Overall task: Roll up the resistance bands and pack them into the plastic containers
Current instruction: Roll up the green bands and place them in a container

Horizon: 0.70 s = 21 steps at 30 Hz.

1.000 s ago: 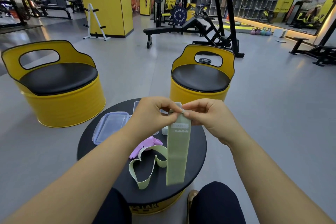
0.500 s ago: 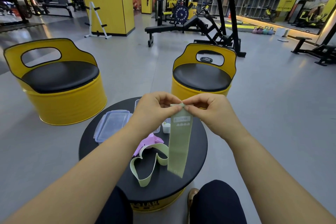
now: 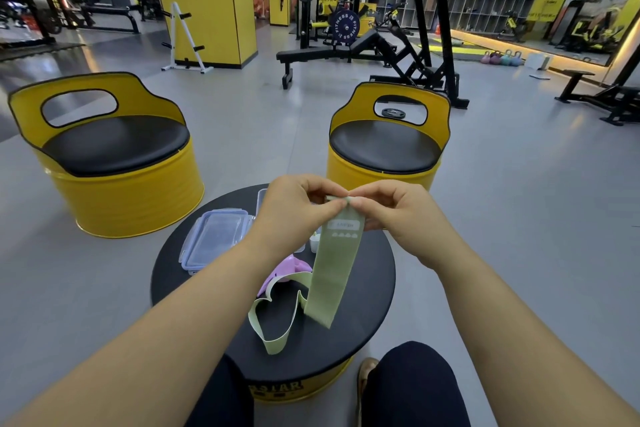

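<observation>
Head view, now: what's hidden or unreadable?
Head view:
Label print on the held green band: too small, blurred.
Its top edge, rolled or not: covered by the left hand and right hand.
Second container: mostly behind the left hand.
Purple band: partly under the left forearm.
Small white item: mostly behind the held band.

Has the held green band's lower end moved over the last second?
Yes. The held green band's lower end has risen from the table's near rim toward the left hand and right hand.
</observation>
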Available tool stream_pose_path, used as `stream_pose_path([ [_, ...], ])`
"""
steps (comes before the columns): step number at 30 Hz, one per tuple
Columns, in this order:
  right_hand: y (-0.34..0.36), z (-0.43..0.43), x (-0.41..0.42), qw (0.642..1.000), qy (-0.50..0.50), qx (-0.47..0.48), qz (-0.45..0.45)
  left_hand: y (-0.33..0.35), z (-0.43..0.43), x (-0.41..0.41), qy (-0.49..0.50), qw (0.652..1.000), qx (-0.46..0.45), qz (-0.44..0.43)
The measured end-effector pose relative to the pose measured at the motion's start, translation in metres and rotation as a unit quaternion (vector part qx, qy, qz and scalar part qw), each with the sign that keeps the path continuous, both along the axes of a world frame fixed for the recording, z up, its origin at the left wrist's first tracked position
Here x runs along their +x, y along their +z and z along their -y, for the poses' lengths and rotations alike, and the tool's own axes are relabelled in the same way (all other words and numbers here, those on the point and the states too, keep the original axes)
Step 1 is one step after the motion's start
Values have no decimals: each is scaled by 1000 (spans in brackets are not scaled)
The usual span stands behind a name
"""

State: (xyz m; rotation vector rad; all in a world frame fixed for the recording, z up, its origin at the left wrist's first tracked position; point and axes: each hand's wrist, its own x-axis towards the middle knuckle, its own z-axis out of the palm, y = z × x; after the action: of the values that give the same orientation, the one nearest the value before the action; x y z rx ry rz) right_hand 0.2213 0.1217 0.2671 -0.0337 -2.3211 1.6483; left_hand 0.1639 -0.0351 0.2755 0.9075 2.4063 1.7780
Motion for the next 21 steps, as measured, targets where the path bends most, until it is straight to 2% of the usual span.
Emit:
stream_pose_path([
  [8, 2, 4, 1, 999, -4, -36, -40, 1, 1, 0, -4, 1000, 19, 12],
  [14, 7, 3, 4, 997, 21, -65, -31, 4, 4, 1, -54, 990, 62, 114],
  [21, 8, 1, 6, 999, 13, -49, -18, 7, 9, -2, -74, 983, 19, 166],
])
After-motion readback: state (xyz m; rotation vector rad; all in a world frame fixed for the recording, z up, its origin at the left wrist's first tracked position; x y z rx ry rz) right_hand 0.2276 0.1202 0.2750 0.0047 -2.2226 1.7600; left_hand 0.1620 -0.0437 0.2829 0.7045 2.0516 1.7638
